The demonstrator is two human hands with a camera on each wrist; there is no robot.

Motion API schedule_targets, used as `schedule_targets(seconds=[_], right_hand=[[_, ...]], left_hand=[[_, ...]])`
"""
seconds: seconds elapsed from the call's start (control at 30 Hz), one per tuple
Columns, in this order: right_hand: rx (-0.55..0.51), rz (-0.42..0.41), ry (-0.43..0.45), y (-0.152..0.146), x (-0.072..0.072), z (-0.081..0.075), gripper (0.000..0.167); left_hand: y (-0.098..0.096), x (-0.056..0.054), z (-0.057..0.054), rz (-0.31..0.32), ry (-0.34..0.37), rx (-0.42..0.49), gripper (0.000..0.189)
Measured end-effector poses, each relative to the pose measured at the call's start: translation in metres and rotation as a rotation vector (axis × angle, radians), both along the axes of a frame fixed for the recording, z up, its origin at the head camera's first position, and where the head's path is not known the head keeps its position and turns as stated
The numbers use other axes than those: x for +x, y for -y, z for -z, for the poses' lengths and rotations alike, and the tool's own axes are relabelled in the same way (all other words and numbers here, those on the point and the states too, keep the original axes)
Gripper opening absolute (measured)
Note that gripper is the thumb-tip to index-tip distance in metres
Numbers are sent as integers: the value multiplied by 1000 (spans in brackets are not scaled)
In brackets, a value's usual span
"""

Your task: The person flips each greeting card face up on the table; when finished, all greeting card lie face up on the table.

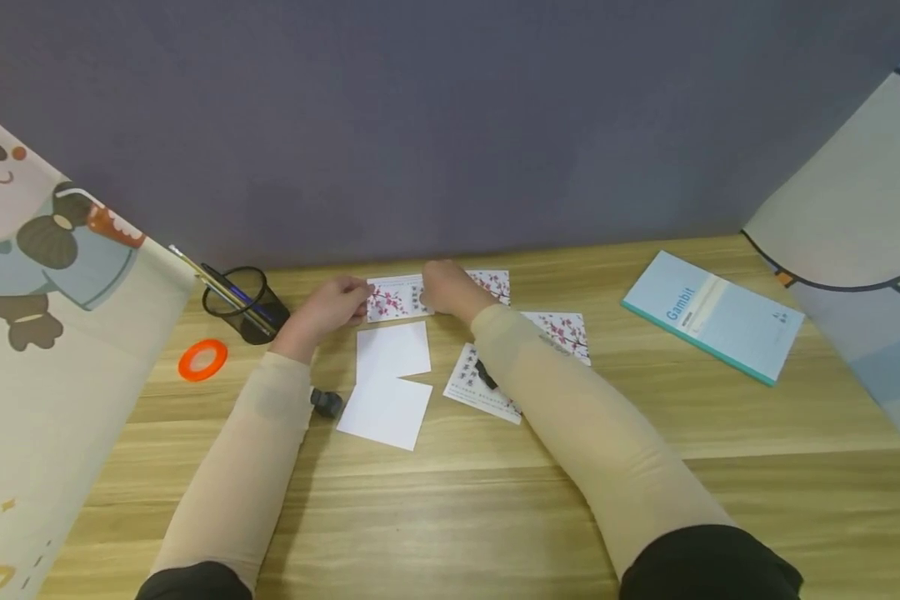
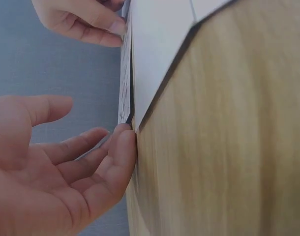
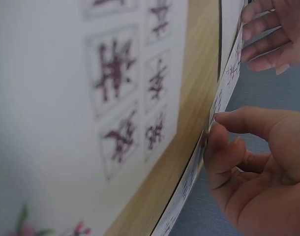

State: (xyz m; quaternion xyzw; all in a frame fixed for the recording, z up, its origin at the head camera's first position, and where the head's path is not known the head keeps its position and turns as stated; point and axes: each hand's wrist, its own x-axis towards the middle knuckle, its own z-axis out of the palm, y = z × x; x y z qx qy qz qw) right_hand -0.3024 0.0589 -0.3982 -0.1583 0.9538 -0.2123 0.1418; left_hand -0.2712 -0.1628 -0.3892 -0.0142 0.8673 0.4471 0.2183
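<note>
- My right-hand fingers [image 3: 224,147] pinch the near edge of the blossom card [image 1: 397,300], thumb above and fingertip below; in the right wrist view the card bends slightly off the counter [image 1: 645,467].
- My left-hand fingers [image 2: 121,147] are straight and relaxed, their tips touching the card's left end, not curled round it as far as the left wrist view shows.
- The card lies at the upper centre of the head frame, close to the grey back wall.
- Progress, as I judge it: this card is only just being lifted at one edge. Two blank white cards [image 1: 390,379] sit below it, and more printed blossom cards [image 1: 566,333] lie right of centre, untouched.
- Right hand [image 1: 450,292] and left hand [image 1: 333,307] meet over the card, both forearms stretched forward from the lower frame and converging.
- Outward: mesh pen cup [image 1: 243,304] and orange tape ring [image 1: 202,360] at left, pale blue notebook [image 1: 712,325] at right.
</note>
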Motion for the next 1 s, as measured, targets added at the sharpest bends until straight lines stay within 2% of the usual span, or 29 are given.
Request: schedule_targets(seconds=[0.2,0.27,0.43,0.5,0.63,0.8,0.87,1.0], right_hand=[[-13,13,5,2,3,-1,10],[-17,16,2,3,4,-1,6],[-4,21,-7,4,5,-2,12],[2,25,-4,3,5,-3,15],[27,31,-9,4,8,-4,19],[48,40,-7,3,11,-7,11],[38,33,11,3,14,-9,11],[1,-3,19,2,24,-16,27]], left_hand=[[3,1,3,73,-43,-89,56],[4,1,4,84,-49,-78,55],[5,4,-1,91,-30,-19,53],[6,6,-5,101,-26,-34,54],[8,14,-12,129,-39,-103,58],[15,24,-19,152,-44,-238,67],[19,28,-20,159,-42,-265,70],[23,36,-21,162,-55,-277,72]])
